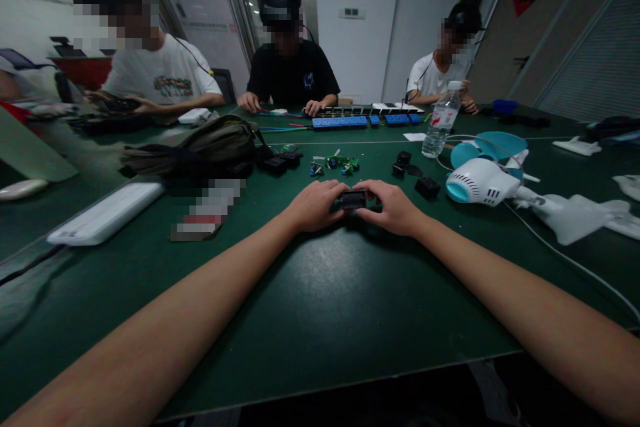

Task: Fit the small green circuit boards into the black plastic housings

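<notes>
A small black plastic housing (354, 199), box-shaped with a hollow facing me, is held just above the green tabletop. My left hand (317, 205) is closed on its left side, and my right hand (390, 207) grips the right side between thumb and fingers. Just beyond my hands lie several small green circuit boards (343, 163) with blue parts. To the right of them are black plastic pieces (403, 163) and a black box-shaped part (427, 187). Fine detail inside the housing is too dark to make out.
A white and turquoise fan (483, 181) lies at right with its cable, near a water bottle (442, 120). At left are a dark bag (200, 147), a white power strip (107, 213) and a blurred packet (207, 210). Three people sit across the table (320, 320), behind blue terminal strips (340, 122).
</notes>
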A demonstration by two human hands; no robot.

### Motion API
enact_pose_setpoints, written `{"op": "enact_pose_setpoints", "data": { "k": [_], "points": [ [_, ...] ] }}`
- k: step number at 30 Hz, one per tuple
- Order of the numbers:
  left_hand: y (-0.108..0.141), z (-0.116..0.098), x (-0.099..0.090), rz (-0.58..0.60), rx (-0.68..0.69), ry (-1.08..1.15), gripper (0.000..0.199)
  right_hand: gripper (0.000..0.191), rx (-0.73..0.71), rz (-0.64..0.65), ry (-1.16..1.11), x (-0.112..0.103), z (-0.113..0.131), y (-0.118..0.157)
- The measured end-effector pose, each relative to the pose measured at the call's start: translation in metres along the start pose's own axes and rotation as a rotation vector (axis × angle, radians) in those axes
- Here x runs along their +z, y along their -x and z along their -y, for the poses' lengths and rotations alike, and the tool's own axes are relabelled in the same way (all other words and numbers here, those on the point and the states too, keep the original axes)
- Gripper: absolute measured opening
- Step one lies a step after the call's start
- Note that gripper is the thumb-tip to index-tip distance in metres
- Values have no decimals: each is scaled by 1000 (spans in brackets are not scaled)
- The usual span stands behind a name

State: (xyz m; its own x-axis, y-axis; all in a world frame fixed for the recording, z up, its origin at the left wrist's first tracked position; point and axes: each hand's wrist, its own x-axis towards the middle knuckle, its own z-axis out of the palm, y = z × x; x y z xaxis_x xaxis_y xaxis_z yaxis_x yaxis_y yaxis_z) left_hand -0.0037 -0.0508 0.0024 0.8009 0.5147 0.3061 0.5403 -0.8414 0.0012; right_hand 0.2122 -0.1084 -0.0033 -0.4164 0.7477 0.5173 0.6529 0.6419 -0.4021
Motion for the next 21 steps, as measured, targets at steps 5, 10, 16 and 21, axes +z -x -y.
{"op": "enact_pose_setpoints", "data": {
  "k": [5,10,16,21],
  "points": [
    [0,0,0,7,-4,3,35,38,-8,5,-6,-1,0,0],
    [-1,0,0,15,1,7,36,39,9,18,-19,-2,0,0],
    [0,-1,-1,15,-8,-1,35,37,22,19,-34,-1,-1,0],
    [0,0,1,11,8,14,36,31,45,-2,-60,-1,1,-1]
  ]
}}
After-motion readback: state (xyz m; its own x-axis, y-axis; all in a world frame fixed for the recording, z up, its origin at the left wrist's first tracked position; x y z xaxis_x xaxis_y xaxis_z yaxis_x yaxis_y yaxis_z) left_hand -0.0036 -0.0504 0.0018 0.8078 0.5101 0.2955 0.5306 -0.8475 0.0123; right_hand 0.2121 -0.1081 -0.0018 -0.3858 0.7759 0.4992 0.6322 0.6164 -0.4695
